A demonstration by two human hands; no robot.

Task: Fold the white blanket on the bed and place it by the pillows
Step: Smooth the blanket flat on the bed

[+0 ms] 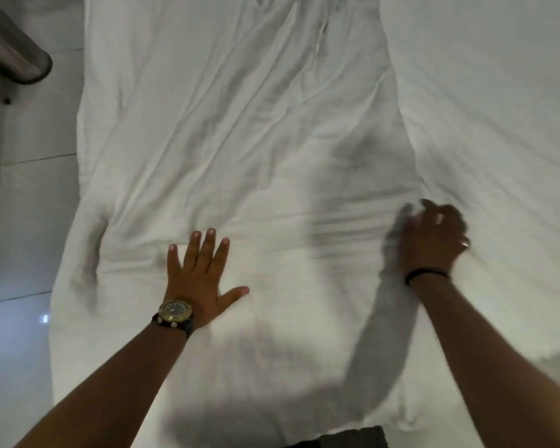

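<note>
The fingers of the left hand lay straight and spread, thumb splayed to the side, with the palm pressed flat on the wrinkled white fabric blanket. A round gold-rimmed wristwatch on a dark strap sat on that wrist, the bare forearm running back toward the lower left corner.

The fingers of the right hand were blurred; they looked loosely curled over the blanket's right edge, but whether they pinched the cloth or only brushed it could not be told. A thin black wristband circled that wrist, and the arm cast a broad shadow on the cloth to its left.

The blanket lay spread in a long creased strip down the left part of the white-sheeted bed, its near end just in front of the person. Its left edge ran along the side of the mattress next to the pale glossy tiled floor. A grey metal cylinder showed in the upper left corner above the floor.
</note>
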